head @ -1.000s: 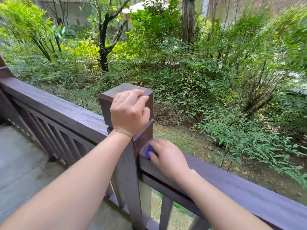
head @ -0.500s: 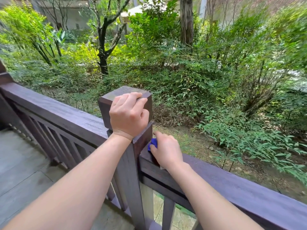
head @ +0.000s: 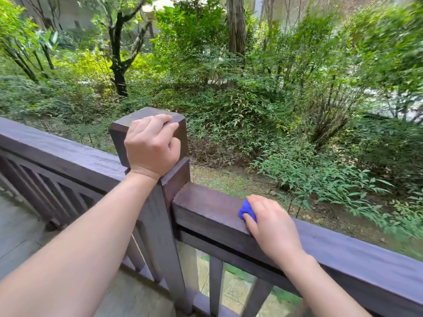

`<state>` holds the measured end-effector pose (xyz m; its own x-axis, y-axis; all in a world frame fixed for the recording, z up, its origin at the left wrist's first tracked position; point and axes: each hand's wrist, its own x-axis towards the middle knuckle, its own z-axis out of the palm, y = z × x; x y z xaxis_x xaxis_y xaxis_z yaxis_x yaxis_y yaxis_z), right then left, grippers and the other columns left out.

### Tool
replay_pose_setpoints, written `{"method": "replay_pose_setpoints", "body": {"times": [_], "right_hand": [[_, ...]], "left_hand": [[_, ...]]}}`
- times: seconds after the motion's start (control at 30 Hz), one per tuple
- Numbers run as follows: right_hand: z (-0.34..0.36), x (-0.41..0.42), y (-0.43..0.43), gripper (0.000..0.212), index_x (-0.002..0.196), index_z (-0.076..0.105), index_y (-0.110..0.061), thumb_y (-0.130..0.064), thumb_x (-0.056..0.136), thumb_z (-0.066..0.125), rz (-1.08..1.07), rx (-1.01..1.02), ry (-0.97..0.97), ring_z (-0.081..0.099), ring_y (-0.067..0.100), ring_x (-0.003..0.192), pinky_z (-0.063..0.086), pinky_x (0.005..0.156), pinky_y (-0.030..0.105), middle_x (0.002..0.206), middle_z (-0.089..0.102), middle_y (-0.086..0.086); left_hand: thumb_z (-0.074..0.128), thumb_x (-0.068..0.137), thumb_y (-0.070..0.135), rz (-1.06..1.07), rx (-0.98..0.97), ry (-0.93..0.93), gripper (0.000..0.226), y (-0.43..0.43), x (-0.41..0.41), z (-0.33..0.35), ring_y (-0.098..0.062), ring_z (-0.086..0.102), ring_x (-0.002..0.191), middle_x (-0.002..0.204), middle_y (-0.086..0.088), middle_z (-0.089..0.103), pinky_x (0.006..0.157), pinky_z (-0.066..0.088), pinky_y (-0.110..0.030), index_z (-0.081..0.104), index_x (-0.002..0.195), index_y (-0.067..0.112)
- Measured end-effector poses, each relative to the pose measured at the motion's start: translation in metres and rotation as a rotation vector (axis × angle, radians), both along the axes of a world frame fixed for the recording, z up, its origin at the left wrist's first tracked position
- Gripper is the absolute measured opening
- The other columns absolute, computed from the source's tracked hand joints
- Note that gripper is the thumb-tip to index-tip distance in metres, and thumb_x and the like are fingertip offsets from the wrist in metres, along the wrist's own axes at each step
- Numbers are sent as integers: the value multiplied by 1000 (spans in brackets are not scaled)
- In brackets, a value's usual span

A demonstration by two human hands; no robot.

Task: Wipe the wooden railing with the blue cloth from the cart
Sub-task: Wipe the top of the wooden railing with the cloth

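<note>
A dark brown wooden railing (head: 206,209) runs from left to right across the view, with a square corner post (head: 142,118) in the middle. My left hand (head: 152,146) is closed over the top of that post. My right hand (head: 272,225) presses a bunched blue cloth (head: 246,210) onto the top of the right rail section, a short way right of the post. Only a small part of the cloth shows past my fingers. The cart is out of view.
Vertical balusters (head: 215,287) stand below the rails. A grey tiled floor (head: 16,227) lies on my side at lower left. Beyond the railing the ground drops to dirt, shrubs and trees (head: 119,72).
My right hand has slid the cloth to the right along the rail, away from the post. My left hand has stayed on the post top.
</note>
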<state>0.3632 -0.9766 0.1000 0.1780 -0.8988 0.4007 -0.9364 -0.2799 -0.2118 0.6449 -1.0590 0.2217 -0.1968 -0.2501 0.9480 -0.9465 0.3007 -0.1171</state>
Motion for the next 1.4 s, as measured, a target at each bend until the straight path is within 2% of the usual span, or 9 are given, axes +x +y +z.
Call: {"method": "replay_pose_setpoints", "body": {"times": [0.2, 0.43, 0.57, 0.7, 0.83, 0.97, 1.1, 1.27, 1.4], "right_hand": [[-3, 16, 1, 29, 103, 64, -11, -29, 80, 70, -230, -51, -2, 61, 35, 92, 52, 80, 42, 105, 68, 11], [3, 94, -37, 22, 97, 60, -14, -32, 85, 61, -187, -11, 59, 59, 33, 90, 48, 77, 42, 97, 63, 7], [9, 141, -49, 21, 100, 59, -14, -29, 87, 54, -24, 16, 50, 56, 33, 100, 45, 84, 43, 105, 62, 6], [3, 96, -21, 22, 104, 61, -19, -28, 85, 55, 169, -101, 25, 59, 26, 101, 50, 84, 38, 111, 65, -1], [-6, 35, -4, 28, 106, 68, -13, -19, 79, 71, -82, -151, -22, 64, 29, 101, 54, 86, 38, 112, 70, 6], [1, 71, -13, 22, 103, 67, -10, -19, 84, 63, -249, -59, -21, 62, 34, 101, 51, 86, 43, 112, 69, 11], [14, 117, -17, 19, 103, 56, -17, -23, 91, 43, -165, 67, 35, 52, 29, 110, 42, 91, 40, 113, 60, 3], [17, 128, 8, 27, 104, 63, -17, -20, 84, 44, 229, 88, 16, 56, 34, 101, 45, 84, 44, 116, 63, 1], [32, 105, 12, 28, 106, 64, -23, -24, 83, 48, 290, 137, -178, 57, 29, 95, 46, 80, 39, 103, 66, 0]], "left_hand": [[55, 73, 8, 7, -26, -11, 26, -3, -4, -1, -28, 70, 94, 101, -3, 76, 77, 52, -38, 75, 87, 18], [48, 81, 13, -8, -33, -17, 29, -5, -4, -2, -27, 70, 93, 101, -4, 76, 77, 52, -38, 76, 87, 18], [46, 83, 14, -15, -19, -32, 31, -2, -1, -1, -28, 71, 94, 101, -5, 76, 78, 52, -38, 76, 86, 16], [42, 85, 15, -33, 25, -42, 33, 0, 1, 0, -29, 71, 94, 101, -5, 76, 78, 53, -39, 76, 85, 15], [47, 84, 13, -24, 20, -29, 28, -3, 0, -2, -27, 70, 95, 101, -5, 76, 81, 50, -38, 74, 79, 14], [49, 83, 13, -19, 11, -5, 25, -2, -1, -2, -27, 69, 94, 101, -5, 75, 80, 49, -38, 73, 75, 15], [51, 77, 12, -2, 40, -7, 20, -2, 0, -1, -30, 66, 90, 101, -5, 74, 78, 48, -39, 70, 72, 16], [52, 74, 15, 36, 141, 33, 22, 5, -1, 1, -32, 63, 91, 105, -6, 72, 81, 49, -41, 72, 83, 16], [51, 73, 20, 36, 371, 72, 37, 22, -6, 14, -34, 62, 103, 114, -9, 70, 91, 47, -44, 73, 102, 14]]}}
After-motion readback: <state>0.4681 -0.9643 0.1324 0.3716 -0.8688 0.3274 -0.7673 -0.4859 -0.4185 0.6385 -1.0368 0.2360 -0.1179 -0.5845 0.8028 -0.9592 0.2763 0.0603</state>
